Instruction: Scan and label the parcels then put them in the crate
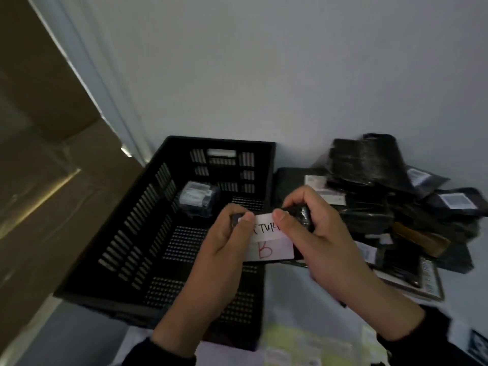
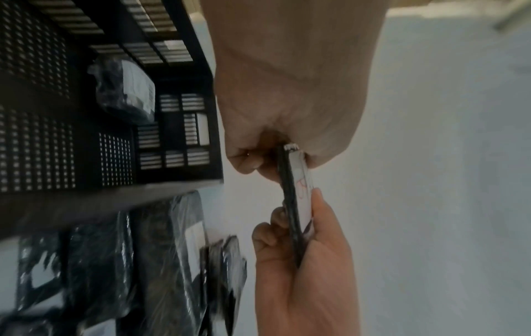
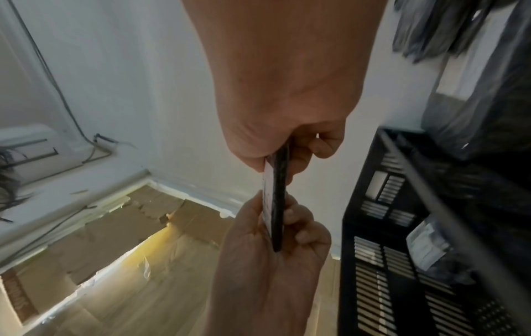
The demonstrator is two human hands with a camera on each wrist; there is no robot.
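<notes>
Both hands up front, left hand (image 1: 232, 233) & right hand (image 1: 314, 228) each pinching the parcel (image 1: 303, 215) w/ thumb on top.

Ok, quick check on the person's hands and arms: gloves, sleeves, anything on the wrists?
Both hands are bare: no gloves, and no rings visible on the fingers. The left hand and right hand each come out of a dark, black-looking long sleeve, the left sleeve and right sleeve, ending at the wrist. No watch or markings show.

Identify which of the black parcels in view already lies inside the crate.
It is the small plastic-wrapped parcel with a white label, lying alone on the crate floor near the far wall. One is held in both hands; the others are piled outside, right of the crate.
</notes>
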